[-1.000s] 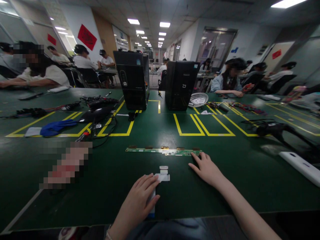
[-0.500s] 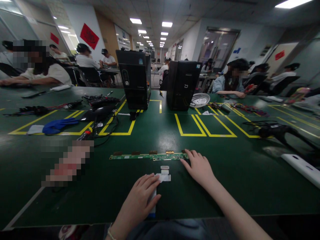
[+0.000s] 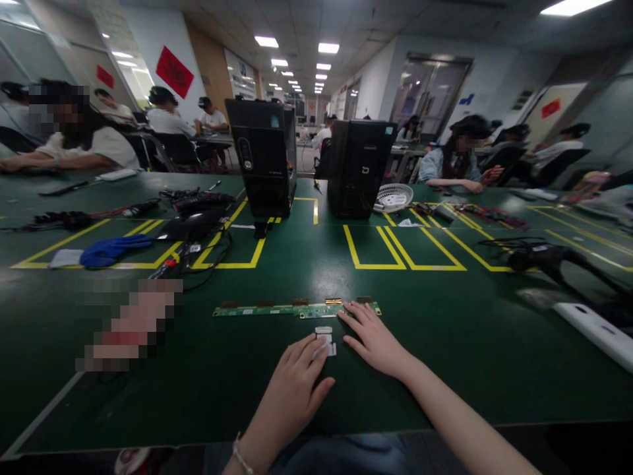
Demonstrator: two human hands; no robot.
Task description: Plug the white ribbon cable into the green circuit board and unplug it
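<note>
A long, narrow green circuit board [image 3: 277,310] lies across the table in front of me, with several brown tabs along its far edge. My right hand [image 3: 373,340] rests with spread fingers, its fingertips on the right part of the board. Nearer to me lies a white flat ribbon cable [image 3: 324,338] with a connector at its far end. My left hand [image 3: 301,373] lies over the cable, fingers stretched out and fingertips on it, hiding the cable's near part. Neither hand grips anything.
Two black computer towers [image 3: 264,158] stand at the back. Left are a blue glove [image 3: 111,251], dark cables and a blurred-out item [image 3: 133,323]. Right lie a black cabled object [image 3: 554,260], a white bar [image 3: 593,336] and a white basket [image 3: 393,196]. Other people sit around.
My right hand has moved left along the circuit board, baring its right end. My left hand has shifted slightly right and forward over the ribbon cable, covering more of it.
</note>
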